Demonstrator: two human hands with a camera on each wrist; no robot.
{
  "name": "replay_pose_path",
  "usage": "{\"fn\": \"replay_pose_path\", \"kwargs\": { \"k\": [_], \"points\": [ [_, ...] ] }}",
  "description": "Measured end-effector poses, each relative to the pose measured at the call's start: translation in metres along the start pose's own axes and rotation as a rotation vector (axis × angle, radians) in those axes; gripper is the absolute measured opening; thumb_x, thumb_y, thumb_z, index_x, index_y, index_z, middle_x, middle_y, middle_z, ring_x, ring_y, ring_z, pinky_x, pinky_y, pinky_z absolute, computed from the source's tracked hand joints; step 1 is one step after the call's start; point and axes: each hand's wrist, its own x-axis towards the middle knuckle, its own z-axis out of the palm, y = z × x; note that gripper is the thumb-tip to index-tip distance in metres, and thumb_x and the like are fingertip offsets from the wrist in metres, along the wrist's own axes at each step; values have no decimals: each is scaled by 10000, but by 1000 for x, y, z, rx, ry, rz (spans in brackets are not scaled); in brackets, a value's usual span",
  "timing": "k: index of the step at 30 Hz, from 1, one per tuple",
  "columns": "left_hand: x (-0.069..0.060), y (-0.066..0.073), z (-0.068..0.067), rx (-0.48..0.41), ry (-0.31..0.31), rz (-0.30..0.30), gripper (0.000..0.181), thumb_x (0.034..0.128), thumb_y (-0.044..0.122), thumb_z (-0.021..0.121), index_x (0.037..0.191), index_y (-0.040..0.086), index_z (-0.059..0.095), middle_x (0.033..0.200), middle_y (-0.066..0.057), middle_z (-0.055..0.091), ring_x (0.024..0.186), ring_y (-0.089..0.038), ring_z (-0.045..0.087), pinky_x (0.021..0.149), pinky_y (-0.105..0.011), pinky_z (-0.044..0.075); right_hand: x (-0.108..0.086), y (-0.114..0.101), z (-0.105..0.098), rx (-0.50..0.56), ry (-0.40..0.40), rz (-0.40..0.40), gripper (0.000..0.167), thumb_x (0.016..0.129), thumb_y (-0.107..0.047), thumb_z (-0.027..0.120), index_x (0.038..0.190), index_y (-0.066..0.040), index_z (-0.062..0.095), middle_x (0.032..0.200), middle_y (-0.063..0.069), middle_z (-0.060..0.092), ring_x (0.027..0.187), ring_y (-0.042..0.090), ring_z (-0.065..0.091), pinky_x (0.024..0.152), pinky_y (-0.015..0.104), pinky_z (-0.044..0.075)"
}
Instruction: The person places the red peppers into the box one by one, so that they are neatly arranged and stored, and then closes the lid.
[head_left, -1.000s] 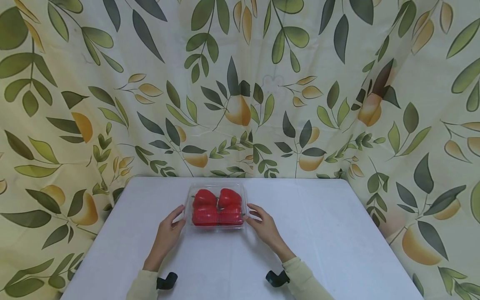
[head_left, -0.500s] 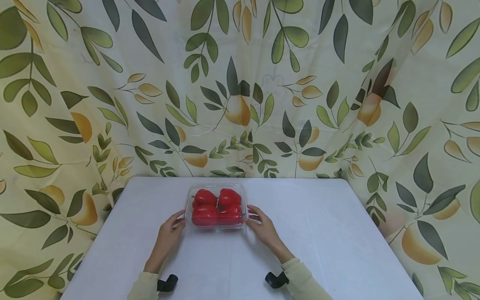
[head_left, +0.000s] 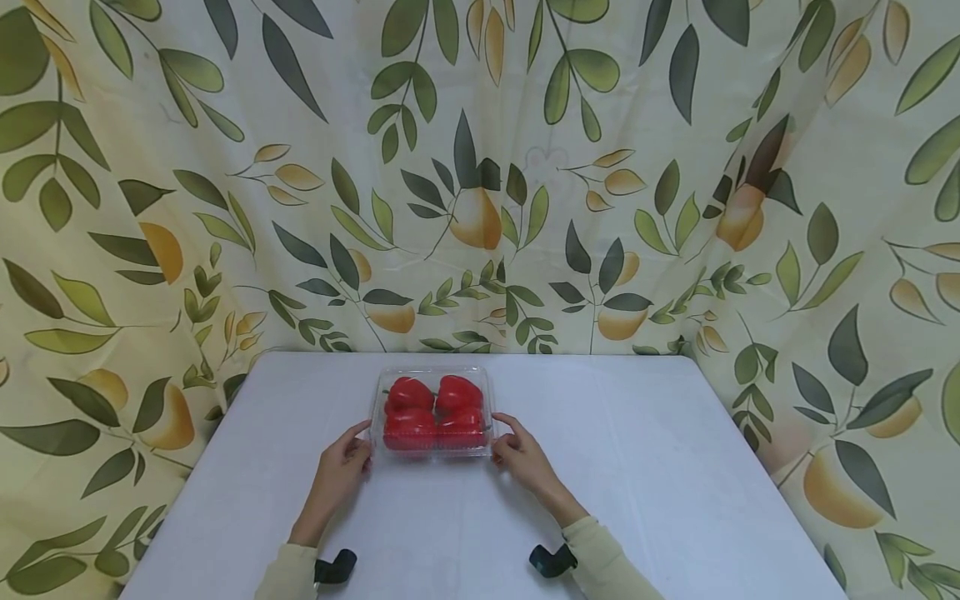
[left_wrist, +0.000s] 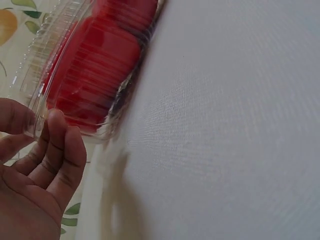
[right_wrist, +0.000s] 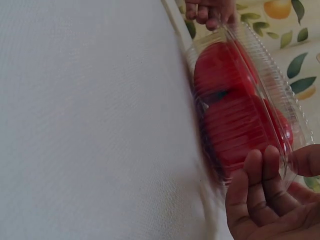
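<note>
A clear plastic clamshell box [head_left: 431, 372] lies on the table with several red bell peppers [head_left: 410, 394] inside. Its lid looks closed in the views. At the box's left end, my left hand [head_left: 339, 473] pinches the rim between thumb and fingers; the left wrist view shows those fingertips [left_wrist: 57, 120] against the ridged side. On the opposite end, my right hand [head_left: 531, 468] pinches the rim the same way, its fingers [right_wrist: 270, 160] bent in the right wrist view. Part of the peppers is blurred by the ridged plastic.
The white-covered table [head_left: 630, 467] extends around the box, its far edge just behind it. A leaf-and-fruit patterned curtain [head_left: 480, 208] hangs at the back and sides. Dark wrist-worn devices [head_left: 335, 567] sit at both sleeves [head_left: 618, 558].
The fingers of both hands have curled in more at the box's two ends, from a looser touch to a pinch on the rim. The box has hardly moved.
</note>
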Motion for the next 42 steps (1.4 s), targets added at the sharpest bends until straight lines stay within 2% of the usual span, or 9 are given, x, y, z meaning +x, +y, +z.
{"fn": "replay_pose_path", "kwargs": {
  "k": [6,13,21,25,30,32,37,39,42],
  "points": [
    [-1,2,1,-16,-14,-41,413,966,34,534,1376,80,538,825,-138,673,655,-134,598,588,-199,510,0,2,0,24,-58,48,497,996,-138,487,1475,-189,363,795,92,655,723,164,610,715,287,581],
    [-3,5,-1,-39,-28,-50,426,957,26,535,1381,71,531,825,-182,662,617,-123,547,530,-202,465,-1,1,4,74,-78,43,528,980,-63,458,1482,-148,317,731,48,577,671,149,549,641,249,525],
    [-2,6,-2,-88,-44,-99,446,947,4,528,1384,96,513,823,-184,646,614,-124,527,520,-202,453,-1,-4,3,156,-108,66,570,952,1,436,1494,-79,279,733,93,557,689,216,538,660,288,512],
    [-2,7,-1,-92,-55,-112,452,945,1,518,1388,94,500,824,-187,640,612,-112,515,528,-207,454,-1,-2,5,150,-99,62,559,956,-8,436,1488,-101,291,724,52,544,678,187,529,643,261,499],
    [1,5,-1,-98,-31,-111,441,932,-5,529,1365,79,531,782,-168,639,590,-114,516,520,-203,455,2,3,7,163,-88,45,551,952,-21,440,1478,-126,311,718,19,533,660,157,515,622,236,482],
    [2,4,0,-102,-22,-109,439,933,-2,532,1364,82,540,791,-188,647,598,-128,532,521,-206,467,0,-4,6,168,-97,46,552,950,-12,436,1478,-100,307,717,33,537,662,171,519,627,254,483],
    [1,0,1,-102,-33,-117,454,964,31,514,1411,111,503,855,-204,678,642,-143,575,557,-225,522,0,-5,5,162,-89,61,535,971,-41,432,1487,-94,298,725,67,557,675,178,542,645,273,501],
    [0,-2,2,-107,-43,-118,468,977,52,497,1437,131,467,873,-191,686,654,-140,583,578,-228,534,3,4,5,157,-74,70,525,988,-84,447,1493,-139,316,754,99,585,687,170,552,656,266,518],
    [-1,-5,2,-125,-46,-113,474,1004,84,458,1471,146,413,885,-177,691,679,-148,603,606,-229,543,2,7,3,111,-58,80,517,1005,-157,470,1501,-176,328,833,147,630,717,172,577,686,267,550]
  ]
}}
